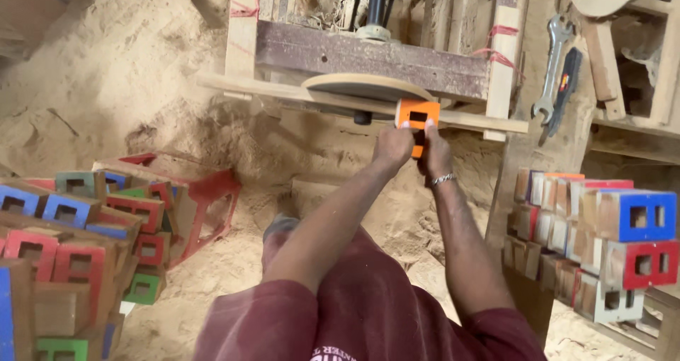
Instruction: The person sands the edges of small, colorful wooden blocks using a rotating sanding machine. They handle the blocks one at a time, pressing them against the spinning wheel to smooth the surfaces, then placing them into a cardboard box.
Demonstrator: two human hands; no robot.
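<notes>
Left hand [394, 147] and right hand [433, 152], both closed on an orange block [416, 115], press it against the sanding disc's [368, 87] edge to steady it.

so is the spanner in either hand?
No: the spanner hangs on the post at right, while the left hand and right hand both hold the orange block.

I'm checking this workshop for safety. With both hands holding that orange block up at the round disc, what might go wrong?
Both hands, left hand and right hand, grip the orange block right at the disc, so fingers could touch its edge. The stacked blocks beside the right arm might topple if bumped.
</notes>
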